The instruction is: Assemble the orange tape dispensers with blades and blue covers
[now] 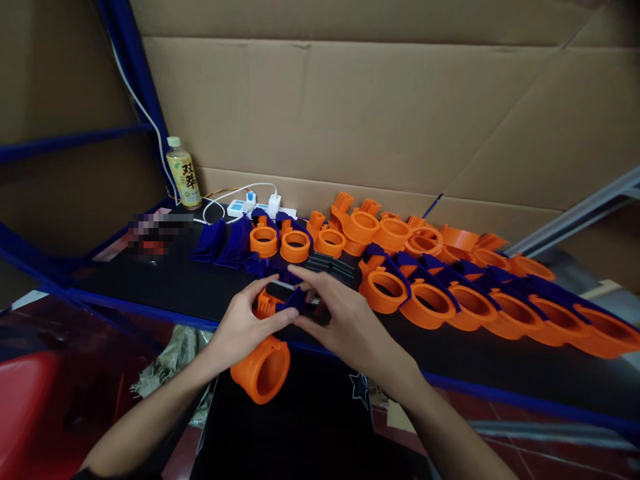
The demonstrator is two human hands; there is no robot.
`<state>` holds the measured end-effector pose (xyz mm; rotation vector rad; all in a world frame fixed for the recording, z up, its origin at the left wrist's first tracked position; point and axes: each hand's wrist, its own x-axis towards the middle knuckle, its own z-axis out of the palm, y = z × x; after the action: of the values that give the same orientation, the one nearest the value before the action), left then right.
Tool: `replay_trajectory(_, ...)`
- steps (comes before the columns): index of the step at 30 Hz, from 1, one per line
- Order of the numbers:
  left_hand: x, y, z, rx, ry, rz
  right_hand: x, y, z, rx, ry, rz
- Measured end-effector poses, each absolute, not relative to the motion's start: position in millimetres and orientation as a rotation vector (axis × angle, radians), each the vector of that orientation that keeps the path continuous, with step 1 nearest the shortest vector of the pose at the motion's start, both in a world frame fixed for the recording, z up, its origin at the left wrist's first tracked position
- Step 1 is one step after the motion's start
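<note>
Both hands meet at the near edge of the black table. My left hand [245,327] is closed round the block end of an orange plastic ring holder [261,371], whose ring hangs below the fingers. A dark rectangular piece with a pale edge lies on top of that block. Beside it, my right hand [345,320] pinches a dark blue plastic piece [296,300] against the block; its fingertips are partly hidden. Just behind the hands lies a stack of black ribbed strips [331,267]. Stacks of dark blue plates [233,243] stand to the left of them.
Orange ring holders [427,303], several with blue plates, line the table's right side and back. A yellow-labelled bottle [184,175] and a white power strip [240,208] with cables stand at the back left. Cardboard [350,113] walls the rear. A red stool [30,407] is lower left.
</note>
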<state>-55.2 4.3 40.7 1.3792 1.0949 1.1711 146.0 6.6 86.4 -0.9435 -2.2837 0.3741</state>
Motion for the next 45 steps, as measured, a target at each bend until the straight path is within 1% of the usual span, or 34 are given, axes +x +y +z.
replay_trajectory(2,-57.9,2.7,45.0,1.449,1.089,1.148,140.9,5.8,91.5,-0.948,-2.351,0.356)
replay_trajectory(4,-60.9,3.7,46.1,1.431,1.026,1.120,136.2,13.1,98.6,-0.931,-2.401,0.405)
replay_trajectory(6,-63.7,6.9,44.4,1.323,0.956,1.102,130.7,29.6,107.6,-0.872,-2.444,0.552)
replay_trajectory(9,-67.5,12.0,40.0,1.105,0.898,1.105,114.9,68.4,119.7,-0.784,-2.499,0.881)
replay_trajectory(10,-68.5,13.1,38.5,1.049,0.891,1.118,106.7,83.2,121.9,-0.813,-2.494,0.914)
replay_trajectory(11,-69.4,13.8,37.2,1.015,0.883,1.127,97.1,98.1,122.8,-0.887,-2.463,0.847)
replay_trajectory(14,-71.0,14.4,34.2,0.987,0.857,1.137,62.9,138.2,117.3,-1.176,-2.335,0.377)
replay_trajectory(16,-71.8,14.8,33.0,0.986,0.848,1.149,40.7,157.7,109.3,-1.307,-2.325,0.206)
replay_trajectory(24,-72.2,20.0,30.0,0.953,0.866,1.159,-0.2,180.9,89.9,-1.442,-2.318,0.152)
replay_trajectory(27,-69.6,19.7,30.1,0.931,0.859,1.170,-0.9,180.1,95.4,-1.449,-2.298,0.125)
replay_trajectory(31,-67.6,18.1,30.9,0.863,0.792,1.233,15.0,173.3,117.9,-1.397,-2.199,0.069)
replay_trajectory(36,-65.6,17.0,31.6,0.737,0.694,1.399,68.4,123.0,144.8,-1.152,-2.035,0.034)
replay_trajectory(38,-62.9,15.4,32.7,0.706,0.678,1.442,90.3,88.4,143.0,-1.093,-2.022,-0.013)
replay_trajectory(41,-57.0,10.9,35.3,0.702,0.665,1.467,113.0,39.6,126.0,-0.996,-2.115,-0.061)
replay_trajectory(43,-53.3,7.4,37.2,0.724,0.671,1.485,120.8,18.3,111.1,-0.943,-2.185,-0.002)
replay_trajectory(45,-50.6,4.5,38.7,0.748,0.685,1.498,124.6,7.5,98.7,-0.901,-2.182,0.134)
